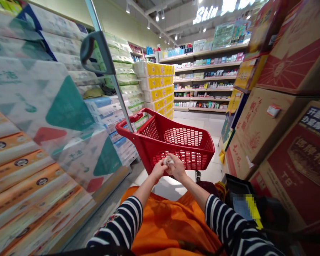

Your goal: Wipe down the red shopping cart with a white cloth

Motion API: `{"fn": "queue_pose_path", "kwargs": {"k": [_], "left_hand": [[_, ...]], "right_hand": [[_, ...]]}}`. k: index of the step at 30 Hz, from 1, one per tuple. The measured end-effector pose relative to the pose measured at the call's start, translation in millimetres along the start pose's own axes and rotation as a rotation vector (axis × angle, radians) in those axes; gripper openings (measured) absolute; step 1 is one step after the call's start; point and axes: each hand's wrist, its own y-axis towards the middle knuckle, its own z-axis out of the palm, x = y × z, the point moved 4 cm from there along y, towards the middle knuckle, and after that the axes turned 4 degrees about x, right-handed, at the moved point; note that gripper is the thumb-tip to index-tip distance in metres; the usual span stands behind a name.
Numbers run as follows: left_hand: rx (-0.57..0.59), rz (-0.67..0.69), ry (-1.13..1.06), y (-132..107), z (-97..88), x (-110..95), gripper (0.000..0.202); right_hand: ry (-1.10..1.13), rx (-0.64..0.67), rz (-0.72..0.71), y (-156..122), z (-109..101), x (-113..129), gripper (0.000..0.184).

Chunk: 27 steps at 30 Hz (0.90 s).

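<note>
Left hand [158,171] and right hand [178,168] are pinching a small whitish lump [168,160] just over the near rim of the red shopping cart [128,125], fingers [174,160] curled tight on it, can't tell what it is. Toilet paper packs [154,85] are stacked left of the cart, cardboard cartons [258,131] right.

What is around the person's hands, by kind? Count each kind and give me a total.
Hands: 2 (left hand, right hand)
Striped sleeves: 2 (left sleeve, right sleeve)
Small pale item held between the hands: 1
Red mesh shopping cart: 1
Total: 6
</note>
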Motion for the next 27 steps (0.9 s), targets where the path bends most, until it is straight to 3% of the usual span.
{"fn": "queue_pose_path", "kwargs": {"k": [2,4,8,10,13,17,22,24,27], "left_hand": [[-0.016,-0.051,-0.146,2.6,0.6,2.8,0.036],[-0.063,-0.068,-0.180,3.1,2.4,4.3,0.032],[-0.111,-0.110,-0.414,1.1,8.2,2.0,0.029],[-0.092,-0.179,-0.538,-1.5,9.6,-0.2,0.025],[-0.059,-0.265,-0.542,-7.7,7.7,-4.2,0.019],[-0.016,-0.256,-0.537,-16.7,3.8,-14.0,0.014],[0.142,-0.221,-0.523,-22.7,11.0,-22.6,0.024],[0.164,-0.264,-0.529,-22.5,17.0,-18.1,0.022],[0.168,-0.299,-0.620,-18.7,24.1,-10.0,0.024]], "right_hand": [[-0.010,-0.084,0.062,8.0,-7.1,3.7,0.044],[-0.033,-0.113,0.030,9.3,-8.9,10.2,0.040],[-0.102,0.136,-0.270,-2.1,2.4,29.1,0.047],[-0.135,0.210,-0.311,-6.5,4.2,31.1,0.062],[-0.118,0.204,-0.251,-2.8,-1.4,27.8,0.068],[0.040,0.202,-0.145,6.6,-11.8,26.2,0.053],[0.279,0.095,0.171,7.7,-19.0,18.5,0.023],[0.343,0.064,0.278,7.5,-18.1,13.9,0.021],[0.311,-0.064,0.289,7.5,-23.6,11.5,0.022]]}}
